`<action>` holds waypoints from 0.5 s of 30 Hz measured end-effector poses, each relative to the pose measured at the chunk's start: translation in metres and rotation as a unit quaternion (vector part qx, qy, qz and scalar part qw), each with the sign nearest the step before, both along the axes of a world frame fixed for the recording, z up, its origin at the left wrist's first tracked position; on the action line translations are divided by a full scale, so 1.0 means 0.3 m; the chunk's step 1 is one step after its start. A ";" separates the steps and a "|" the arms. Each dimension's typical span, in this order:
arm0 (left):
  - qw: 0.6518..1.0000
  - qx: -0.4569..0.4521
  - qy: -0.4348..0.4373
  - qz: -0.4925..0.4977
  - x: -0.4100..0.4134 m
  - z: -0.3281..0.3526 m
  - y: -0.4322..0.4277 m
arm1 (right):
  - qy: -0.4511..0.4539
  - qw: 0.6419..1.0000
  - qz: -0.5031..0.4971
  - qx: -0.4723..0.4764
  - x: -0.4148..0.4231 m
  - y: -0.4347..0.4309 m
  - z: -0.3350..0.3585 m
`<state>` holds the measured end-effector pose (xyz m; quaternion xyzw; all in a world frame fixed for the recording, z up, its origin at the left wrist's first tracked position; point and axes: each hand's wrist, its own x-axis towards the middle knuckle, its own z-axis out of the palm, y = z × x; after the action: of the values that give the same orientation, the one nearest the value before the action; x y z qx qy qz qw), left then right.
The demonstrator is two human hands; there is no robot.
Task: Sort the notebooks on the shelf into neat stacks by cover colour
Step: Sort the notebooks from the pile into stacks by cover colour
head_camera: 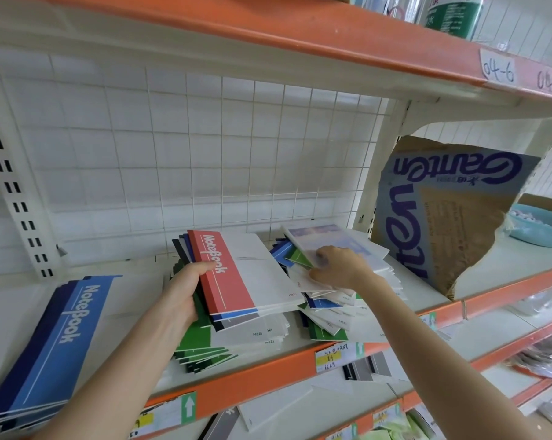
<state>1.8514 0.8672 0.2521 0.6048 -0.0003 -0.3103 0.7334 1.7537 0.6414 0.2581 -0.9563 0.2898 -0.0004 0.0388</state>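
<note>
My left hand (185, 289) grips the spine side of a lifted bundle of notebooks topped by a red-spined notebook (233, 269), with blue and grey covers beneath it. Under the bundle lies a fanned stack of green notebooks (198, 344). My right hand (338, 265) reaches into a messy pile (328, 315) of blue, green and white notebooks at the right, its fingers curled on a pale blue-and-white notebook (335, 241) on top. A stack of blue notebooks (55, 338) lies at the left of the shelf (262, 373).
A wire grid backs the shelf. A torn cardboard sheet (446, 217) printed with blue letters leans at the right, beside a light blue bowl (541, 223). Price labels hang on the orange shelf edge. More notebooks lie on the shelf below.
</note>
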 end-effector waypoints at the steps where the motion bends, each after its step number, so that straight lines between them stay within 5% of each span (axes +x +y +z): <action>1: 1.000 0.000 -0.002 0.001 0.001 -0.002 -0.001 | 0.015 1.000 0.013 -0.021 -0.002 0.001 0.006; 15: 0.999 -0.027 0.036 0.022 0.005 -0.044 0.008 | 0.032 0.992 0.069 -0.102 -0.041 0.007 0.031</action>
<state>1.8528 0.8695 0.2390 0.5731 0.0311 -0.3151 0.7559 1.7414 0.6434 0.2674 -0.9724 0.2232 0.0035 -0.0686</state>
